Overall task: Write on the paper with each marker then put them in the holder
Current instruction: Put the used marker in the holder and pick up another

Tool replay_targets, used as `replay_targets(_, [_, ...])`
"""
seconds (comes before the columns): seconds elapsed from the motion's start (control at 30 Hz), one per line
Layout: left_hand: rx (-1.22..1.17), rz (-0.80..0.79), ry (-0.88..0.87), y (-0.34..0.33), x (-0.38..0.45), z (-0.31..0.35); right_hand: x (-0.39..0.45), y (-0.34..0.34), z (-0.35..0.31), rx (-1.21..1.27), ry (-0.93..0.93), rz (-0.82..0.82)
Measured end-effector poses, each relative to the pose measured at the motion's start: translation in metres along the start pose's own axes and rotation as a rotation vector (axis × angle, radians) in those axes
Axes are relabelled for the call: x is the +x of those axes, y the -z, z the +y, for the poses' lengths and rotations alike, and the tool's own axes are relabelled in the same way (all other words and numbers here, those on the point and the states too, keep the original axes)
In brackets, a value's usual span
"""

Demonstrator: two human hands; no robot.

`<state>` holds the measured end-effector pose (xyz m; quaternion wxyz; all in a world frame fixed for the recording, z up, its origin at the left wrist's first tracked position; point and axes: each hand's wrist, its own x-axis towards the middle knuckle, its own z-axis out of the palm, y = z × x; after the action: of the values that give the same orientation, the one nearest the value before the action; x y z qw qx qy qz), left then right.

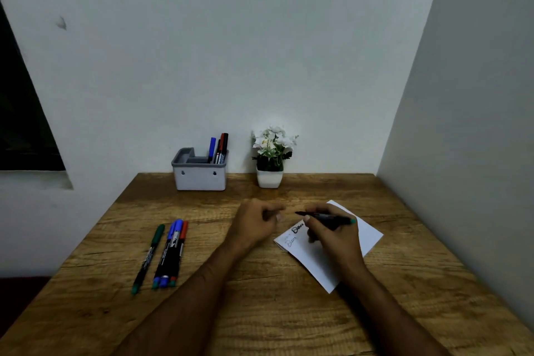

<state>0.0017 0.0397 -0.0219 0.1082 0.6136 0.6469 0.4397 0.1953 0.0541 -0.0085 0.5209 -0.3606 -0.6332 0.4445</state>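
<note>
Right hand (335, 233), right of centre in the frame, grips a black marker (326, 216) with curled fingers; the marker lies nearly level above the paper, its uncapped tip pointing left and its teal end pointing right. Just left of it, the left hand (254, 224) has its fingers curled, with something small and blurred at the fingertips; whether it pinches a cap I cannot tell. White paper (326, 257) lies on the wooden table (260, 312) under the right hand, with handwriting at its left corner. Four capped markers (163, 254) lie side by side in the lower left of the frame, well apart from the hands. At the table's far edge, centre frame, stands a grey holder (200, 176) with several markers upright in its right compartment, and beside it to the right a small white flower pot (270, 178).
</note>
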Motion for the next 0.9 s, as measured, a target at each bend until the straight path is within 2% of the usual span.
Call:
replay_targets(0.1, [0.200, 0.091, 0.017, 0.004, 0.006, -0.003, -0.001, 0.001, -0.002, 0.058, -0.002, -0.064])
replay_targets(0.23, [0.426, 0.032, 0.134, 0.007, 0.011, -0.002, 0.004, -0.001, -0.004, 0.178, -0.090, -0.125])
replay_targets(0.47, [0.622, -0.044, 0.135, 0.003, 0.011, 0.007, 0.002, -0.002, -0.008, 0.179, -0.034, -0.063])
replay_targets(0.63, [0.660, 0.022, 0.113, 0.006, 0.010, 0.014, 0.007, 0.000, -0.005, 0.089, 0.066, -0.045])
replay_targets(0.73, [0.453, 0.198, 0.133, 0.010, 0.014, 0.012, 0.007, -0.001, -0.006, 0.112, 0.052, -0.034])
replay_targets(0.8, [0.208, 0.318, 0.248, 0.016, 0.022, 0.014, 0.008, -0.003, -0.007, 0.130, 0.041, -0.017])
replay_targets(0.83, [0.042, 0.351, 0.342, 0.020, 0.027, 0.017, 0.009, -0.004, -0.007, 0.133, 0.038, -0.013])
replay_targets(0.9, [-0.470, 0.382, 0.565, 0.029, 0.035, 0.024, 0.009, -0.005, -0.009, 0.135, 0.041, -0.012])
